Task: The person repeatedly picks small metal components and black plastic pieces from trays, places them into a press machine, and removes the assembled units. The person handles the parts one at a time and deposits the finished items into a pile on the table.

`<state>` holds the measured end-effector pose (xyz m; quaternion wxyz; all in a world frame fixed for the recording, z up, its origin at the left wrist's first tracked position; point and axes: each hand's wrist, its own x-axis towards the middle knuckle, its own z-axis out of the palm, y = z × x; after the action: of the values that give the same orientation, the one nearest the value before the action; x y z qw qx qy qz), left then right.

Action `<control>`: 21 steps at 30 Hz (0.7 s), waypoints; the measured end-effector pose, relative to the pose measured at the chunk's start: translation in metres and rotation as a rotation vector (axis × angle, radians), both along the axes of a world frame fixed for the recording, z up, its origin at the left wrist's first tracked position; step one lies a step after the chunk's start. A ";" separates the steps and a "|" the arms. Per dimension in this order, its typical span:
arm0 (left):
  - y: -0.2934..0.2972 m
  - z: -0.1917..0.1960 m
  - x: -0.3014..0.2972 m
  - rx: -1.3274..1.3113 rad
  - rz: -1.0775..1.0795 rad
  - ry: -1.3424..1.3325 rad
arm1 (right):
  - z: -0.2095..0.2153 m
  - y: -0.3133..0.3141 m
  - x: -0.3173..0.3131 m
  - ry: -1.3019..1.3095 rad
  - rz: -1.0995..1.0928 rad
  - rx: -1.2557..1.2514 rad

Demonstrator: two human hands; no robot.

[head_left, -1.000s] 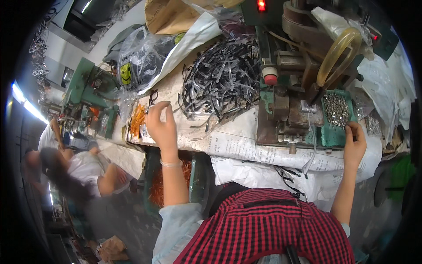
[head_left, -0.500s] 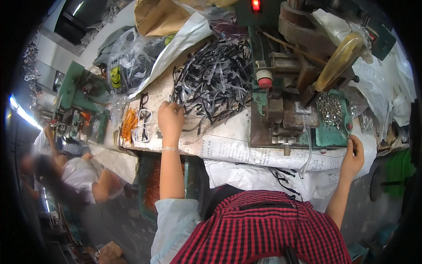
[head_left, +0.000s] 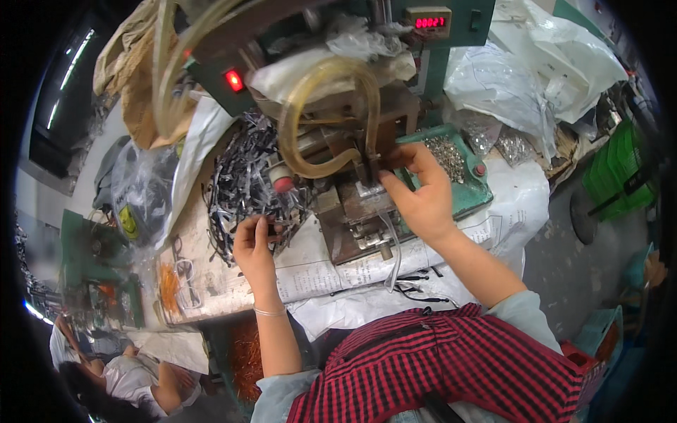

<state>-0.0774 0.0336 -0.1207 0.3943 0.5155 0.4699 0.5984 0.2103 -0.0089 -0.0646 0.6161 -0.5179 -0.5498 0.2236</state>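
Observation:
My left hand point(head_left: 255, 248) is at the near edge of a tangled pile of black and clear glasses temples point(head_left: 243, 176). Its thumb and fingers pinch together; a dark bit shows at the tips, too small to name. My right hand point(head_left: 425, 197) reaches into the bench press point(head_left: 352, 204), thumb and forefinger curled in beside the ram and the small metal die plate point(head_left: 368, 189). Whatever lies between those fingertips is hidden. Just behind this hand, small shiny metal parts point(head_left: 446, 156) fill a green tray point(head_left: 471, 200).
A yellowish hose loop point(head_left: 288, 134) and a red-tipped knob point(head_left: 283, 184) stand close to my hands. White glasses frames point(head_left: 187, 283) and orange strips point(head_left: 169, 287) lie at the left. Printed paper point(head_left: 310, 278) covers the bench edge. Another person point(head_left: 141, 377) sits at lower left.
My right hand has moved from the tray's right edge left into the press. My left hand remains by the temple pile, its fingers pinched. The head view has swung right.

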 end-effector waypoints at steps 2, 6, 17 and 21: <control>-0.016 0.004 0.015 0.013 0.006 -0.055 | -0.009 0.000 -0.003 0.093 -0.003 0.018; -0.033 0.062 0.044 0.285 -0.011 -0.029 | -0.005 -0.001 -0.007 0.256 0.081 0.001; -0.059 0.075 0.105 1.061 -0.211 0.753 | 0.037 -0.037 0.002 0.145 0.290 -0.074; -0.048 0.066 0.121 1.076 -0.274 0.746 | 0.001 -0.013 0.054 0.149 0.061 -0.199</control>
<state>0.0438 -0.0140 -0.0551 -0.0341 0.8677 0.1412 0.4755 0.2641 -0.0218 -0.0634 0.5937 -0.5415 -0.4930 0.3336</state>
